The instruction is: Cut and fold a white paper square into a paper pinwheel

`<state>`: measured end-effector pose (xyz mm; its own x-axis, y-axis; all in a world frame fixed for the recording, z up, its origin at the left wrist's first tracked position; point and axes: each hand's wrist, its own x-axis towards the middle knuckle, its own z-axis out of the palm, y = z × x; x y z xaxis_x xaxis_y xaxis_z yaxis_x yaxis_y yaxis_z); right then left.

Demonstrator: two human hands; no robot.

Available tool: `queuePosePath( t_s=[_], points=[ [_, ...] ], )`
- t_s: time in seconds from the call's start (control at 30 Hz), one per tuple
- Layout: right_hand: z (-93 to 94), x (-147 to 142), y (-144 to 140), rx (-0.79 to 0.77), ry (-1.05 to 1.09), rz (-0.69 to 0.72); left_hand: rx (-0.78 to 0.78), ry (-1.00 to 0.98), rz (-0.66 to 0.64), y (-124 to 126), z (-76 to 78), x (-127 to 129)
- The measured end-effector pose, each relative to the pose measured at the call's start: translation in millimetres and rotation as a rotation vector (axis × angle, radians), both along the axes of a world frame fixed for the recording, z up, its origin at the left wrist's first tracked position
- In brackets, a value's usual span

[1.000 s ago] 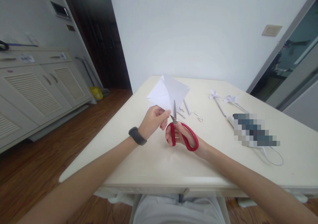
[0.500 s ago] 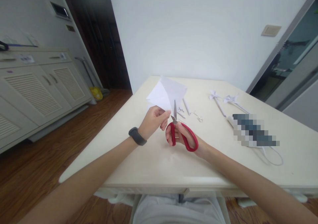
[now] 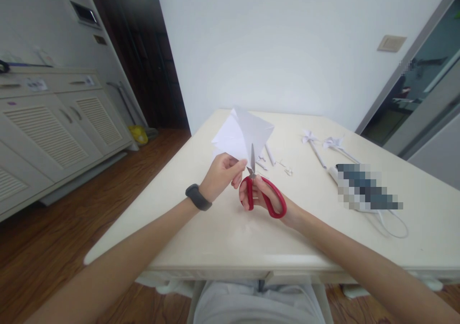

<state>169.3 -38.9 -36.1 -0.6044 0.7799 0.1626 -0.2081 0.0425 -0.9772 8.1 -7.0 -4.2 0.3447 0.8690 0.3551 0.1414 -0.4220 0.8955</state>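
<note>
A broad cream table (image 3: 223, 233) fills the middle of the room, and the person sits close against its near edge with both forearms stretched out over the top. Above the table, a little beyond the hands, a folded sheet of white paper (image 3: 242, 134) stands tilted up with its points spread like a fan. The left hand (image 3: 221, 174), a dark band (image 3: 198, 197) on its wrist, is closed on the paper's lower corner, thumb and fingers pinching it. The right hand (image 3: 264, 197) is closed through the loops of a pair of red-handled scissors (image 3: 261, 192), whose blades point upward and sit right at the paper's bottom edge; the blades look nearly together, though they are thin and I cannot be sure from here. Off to the right a white cord (image 3: 393, 225) curls on the tabletop. Farther back lie two small white paper pinwheels on sticks (image 3: 316, 144), well apart from the hands. Just beyond the scissors, small white paper scraps (image 3: 273, 163) are scattered on the surface
</note>
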Motion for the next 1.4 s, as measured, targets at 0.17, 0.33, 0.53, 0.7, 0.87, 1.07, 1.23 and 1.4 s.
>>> queuePosePath(
  t_s=[0.17,0.33,0.53,0.7,0.87,1.07,1.23,1.4],
  points=[
    [-3.2,0,2,-0.016,-0.002,0.007,0.002,0.0,-0.013,0,0.2,-1],
    [-1.3,-1,0,0.007,-0.002,-0.01,0.009,0.004,-0.013,1,-1.0,-1],
    [4.4,0,-5,0.039,-0.014,-0.026,0.016,-0.007,-0.007,1,-1.6,-1],
    [5.9,0,-5,0.053,-0.02,-0.024,0.022,0.002,-0.009,1,-1.3,-1],
    [6.8,-1,-6,0.058,-0.035,-0.028,0.021,-0.007,-0.004,0,-1.2,0],
    [9.0,-1,-8,0.074,-0.069,-0.034,0.014,-0.001,0.007,0,-0.9,0],
    [9.9,0,-8,0.078,-0.069,-0.037,0.017,0.003,-0.003,0,-1.0,0],
    [7.6,0,-8,0.058,-0.061,-0.049,0.019,0.008,0.006,1,-1.5,0]
  ],
)
